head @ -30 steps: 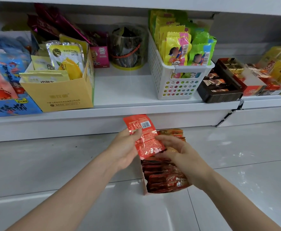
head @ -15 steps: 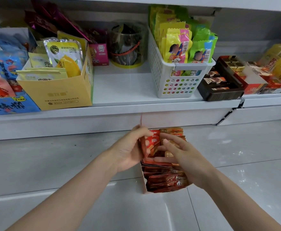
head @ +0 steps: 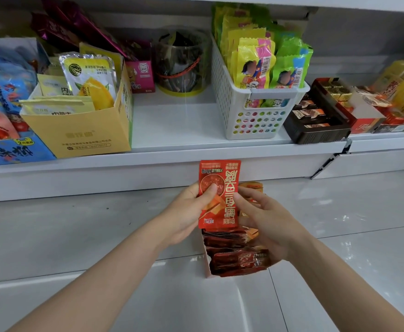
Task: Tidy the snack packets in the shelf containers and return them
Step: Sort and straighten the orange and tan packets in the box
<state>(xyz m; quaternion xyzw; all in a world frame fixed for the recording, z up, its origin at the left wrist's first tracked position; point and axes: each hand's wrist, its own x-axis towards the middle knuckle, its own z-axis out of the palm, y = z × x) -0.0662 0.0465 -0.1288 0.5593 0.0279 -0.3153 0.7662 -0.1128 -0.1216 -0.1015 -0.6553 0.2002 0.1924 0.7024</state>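
A red snack packet [head: 222, 178] stands upright, printed side toward me, above a small cardboard box [head: 207, 264] on the floor tiles. My left hand [head: 189, 212] pinches the packet's left edge with the thumb on its front. My right hand [head: 268, 221] is at the packet's right edge, fingers curled over the box; whether they grip the packet or the packets below is unclear. The box holds several dark red packets [head: 239, 257] lying stacked. It sits just in front of the lowest shelf.
On the white shelf [head: 184, 149] stand a yellow carton [head: 81, 133] of mango packets, a white perforated basket [head: 251, 118] of yellow and green packets, a clear round tub [head: 181, 65], a dark chocolate tray [head: 315, 123] and blue boxes at the far left. A gap lies between carton and basket.
A second ago I held a red packet up, back side showing. Half a second ago both hands were down in the box. Now a red packet is raised upright, front facing me.
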